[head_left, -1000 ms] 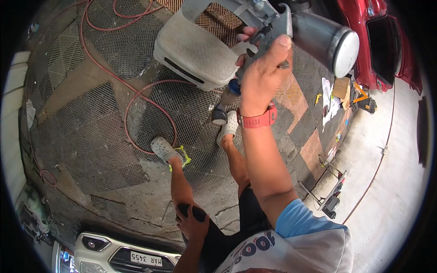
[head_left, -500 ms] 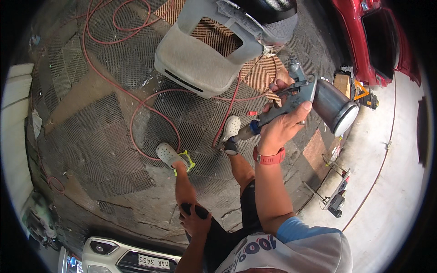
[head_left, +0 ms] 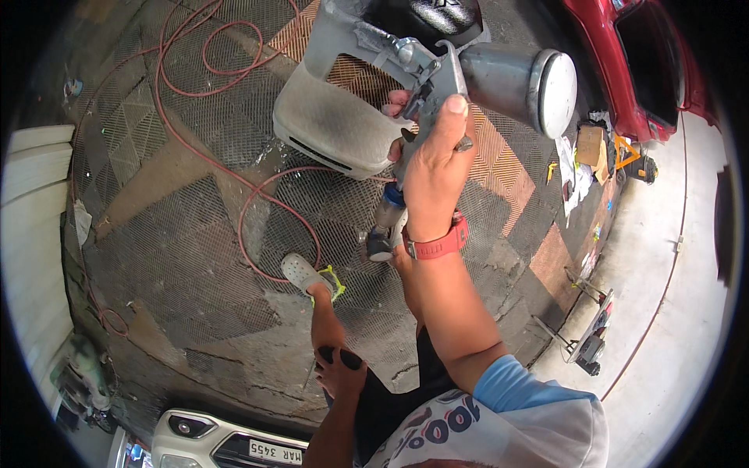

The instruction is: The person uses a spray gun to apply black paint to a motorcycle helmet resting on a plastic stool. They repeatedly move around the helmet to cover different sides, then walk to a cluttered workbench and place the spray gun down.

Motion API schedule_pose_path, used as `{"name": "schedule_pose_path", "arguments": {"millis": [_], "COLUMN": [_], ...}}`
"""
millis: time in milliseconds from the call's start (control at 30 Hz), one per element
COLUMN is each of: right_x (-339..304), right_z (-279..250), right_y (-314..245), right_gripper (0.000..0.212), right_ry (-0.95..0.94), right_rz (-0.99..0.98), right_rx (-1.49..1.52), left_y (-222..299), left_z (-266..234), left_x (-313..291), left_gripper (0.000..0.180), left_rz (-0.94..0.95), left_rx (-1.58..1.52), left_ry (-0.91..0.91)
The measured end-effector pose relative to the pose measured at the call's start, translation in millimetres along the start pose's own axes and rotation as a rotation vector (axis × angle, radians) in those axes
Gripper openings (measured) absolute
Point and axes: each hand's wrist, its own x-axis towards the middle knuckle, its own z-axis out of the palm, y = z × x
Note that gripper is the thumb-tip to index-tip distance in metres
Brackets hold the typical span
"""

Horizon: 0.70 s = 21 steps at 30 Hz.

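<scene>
My right hand (head_left: 433,175) is wrapped round the handle of a metal spray gun (head_left: 446,82), fingers at its trigger side and thumb along its body. A grey cylindrical cup (head_left: 499,78) with a pale round end juts from the gun to the right. Just beyond the nozzle lies a glossy black part (head_left: 449,22), cut off by the upper edge, on a worn grey plastic stool (head_left: 335,129). A fitting with a blue ring (head_left: 392,196) hangs below the handle. My left hand (head_left: 342,378) rests on my left knee, fingers apart, holding nothing.
A red air hose (head_left: 250,204) loops over the patterned floor mats (head_left: 183,257). On the right are a red vehicle (head_left: 640,70), a cardboard box (head_left: 591,147) and an orange triangle (head_left: 624,154). A white car front (head_left: 203,441) stands near the bottom, beside my legs.
My right hand has carried the spray gun up and to the left, to the black part. The cup has swung upward with it. My left hand stays on the knee.
</scene>
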Motion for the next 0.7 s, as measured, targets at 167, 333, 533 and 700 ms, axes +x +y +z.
{"name": "schedule_pose_path", "arguments": {"millis": [167,333,533,700], "right_x": [15,8,-13,2], "right_z": [-41,-96,-139,-165], "right_y": [-15,-19,-34,-52], "right_gripper": [0.061,0.057,0.05,0.048], "right_ry": [0.076,0.269,0.015,-0.329], "right_rz": [0.096,0.125,0.127,0.226], "right_rx": [-0.048,0.002,-0.161,-0.253], "left_y": [2,11,-5,-52], "left_z": [4,-5,6,39], "left_x": [1,-2,-11,-8], "left_gripper": [0.09,0.091,0.092,0.088], "left_rz": [0.008,-0.009,0.061,0.074], "left_rx": [0.035,0.007,-0.171,-0.485], "left_ry": [0.006,-0.045,-0.132,-0.184]}}
